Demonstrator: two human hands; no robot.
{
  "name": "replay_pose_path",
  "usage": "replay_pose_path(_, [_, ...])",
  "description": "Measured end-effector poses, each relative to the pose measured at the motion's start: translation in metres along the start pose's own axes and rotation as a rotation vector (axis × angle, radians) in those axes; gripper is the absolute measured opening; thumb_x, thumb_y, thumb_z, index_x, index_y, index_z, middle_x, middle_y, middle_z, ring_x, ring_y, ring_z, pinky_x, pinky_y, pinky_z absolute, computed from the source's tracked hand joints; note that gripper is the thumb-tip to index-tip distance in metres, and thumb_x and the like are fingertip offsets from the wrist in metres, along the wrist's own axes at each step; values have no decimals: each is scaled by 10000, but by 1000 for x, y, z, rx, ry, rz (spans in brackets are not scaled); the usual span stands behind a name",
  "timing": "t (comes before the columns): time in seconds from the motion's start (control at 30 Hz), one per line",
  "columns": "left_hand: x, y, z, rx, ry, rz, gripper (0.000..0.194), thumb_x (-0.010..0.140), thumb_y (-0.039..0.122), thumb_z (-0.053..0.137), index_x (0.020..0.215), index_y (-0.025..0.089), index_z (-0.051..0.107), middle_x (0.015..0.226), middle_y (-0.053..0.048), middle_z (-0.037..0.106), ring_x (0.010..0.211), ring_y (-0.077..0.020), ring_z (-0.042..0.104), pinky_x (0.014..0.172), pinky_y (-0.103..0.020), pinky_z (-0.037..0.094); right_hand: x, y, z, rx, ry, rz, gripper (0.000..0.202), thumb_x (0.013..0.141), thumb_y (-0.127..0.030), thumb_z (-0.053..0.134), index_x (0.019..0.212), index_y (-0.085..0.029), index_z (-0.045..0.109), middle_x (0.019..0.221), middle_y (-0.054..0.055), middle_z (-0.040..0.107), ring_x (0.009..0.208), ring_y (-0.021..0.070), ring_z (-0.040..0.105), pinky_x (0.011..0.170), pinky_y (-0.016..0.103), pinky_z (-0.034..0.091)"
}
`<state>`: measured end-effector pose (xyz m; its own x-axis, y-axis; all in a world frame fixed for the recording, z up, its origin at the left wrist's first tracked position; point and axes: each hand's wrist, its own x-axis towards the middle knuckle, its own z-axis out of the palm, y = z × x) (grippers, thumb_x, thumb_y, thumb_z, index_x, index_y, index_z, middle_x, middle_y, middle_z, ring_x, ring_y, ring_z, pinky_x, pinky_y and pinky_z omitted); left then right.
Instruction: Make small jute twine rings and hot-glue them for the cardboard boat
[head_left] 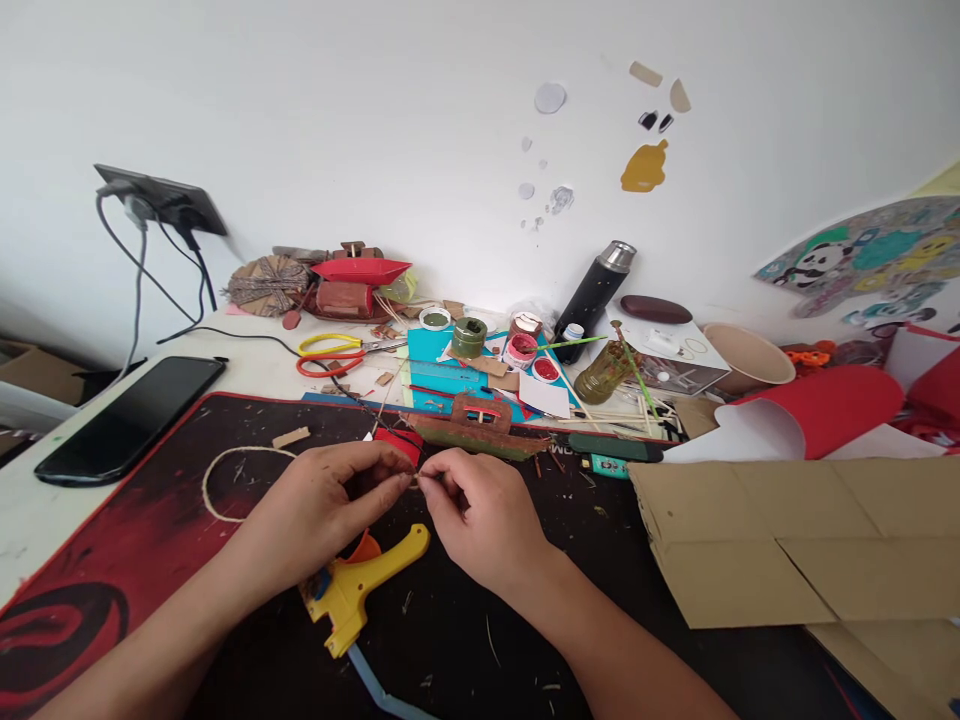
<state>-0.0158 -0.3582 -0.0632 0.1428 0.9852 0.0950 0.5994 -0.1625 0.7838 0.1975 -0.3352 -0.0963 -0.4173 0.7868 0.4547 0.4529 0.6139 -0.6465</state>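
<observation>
My left hand (pixel 319 512) and my right hand (pixel 489 515) meet over the dark desk mat, thumb and fingers of each pinched together. Between the fingertips is something thin and tiny, too small to name. Just behind them sits a small brown and green model boat (pixel 465 432), with a red piece (pixel 399 443) at its left end. Below my left hand lies a yellow glue gun (pixel 375 580) with an orange trigger, partly covered by that hand. A loop of pale string (pixel 212 484) rests to the left, running behind my left wrist.
A phone (pixel 131 420) lies on the left. Yellow-and-orange-handled scissors (pixel 330 354), paint jars (pixel 469 338), a leaning black flask (pixel 596 300) and a glass jar with brushes (pixel 602 375) stand at the back. Cardboard sheets (pixel 787 530) cover the right side.
</observation>
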Motion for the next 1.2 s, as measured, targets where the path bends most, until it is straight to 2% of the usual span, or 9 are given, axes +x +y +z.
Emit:
replay_pose_path(0.13, [0,0,-2,-60,17,25,272,987,466,671,950,276,861,860,1,872,743,-205,783,685,-253,599,1,-2,-1,115,-14,118,92,1018,-224,667,960,-230,738,651,-44,633,560,138,564,587,266,386])
replay_pose_path(0.33, [-2,-1,-1,-84,35,57,244,967,477,727,992,267,849,881,-10,871,740,-202,775,667,-251,597,1,-5,-1,173,-40,219,98,1006,-260,670,963,-226,751,625,-51,624,524,125,543,553,245,389])
replay_pose_path(0.73, [-1,-4,2,58,-33,56,271,994,447,646,907,251,810,839,-20,832,726,-204,733,637,-272,530,0,-3,0,77,-37,136,103,1007,-221,683,965,-228,777,646,-38,667,553,138,594,584,265,402])
replay_pose_path(1.0, [0,2,-2,-15,-7,-12,285,977,471,656,877,246,799,725,12,774,644,-177,666,599,-252,511,0,-5,-2,160,1,147,162,1042,-286,666,1068,-226,814,704,-15,728,574,144,626,595,259,457])
replay_pose_path(1.2, [1,3,-3,-12,15,-23,282,965,481,661,854,253,784,700,17,755,637,-182,657,596,-256,511,1,-6,-3,166,-7,175,153,1039,-303,680,1065,-232,813,712,-10,737,583,153,647,608,258,488])
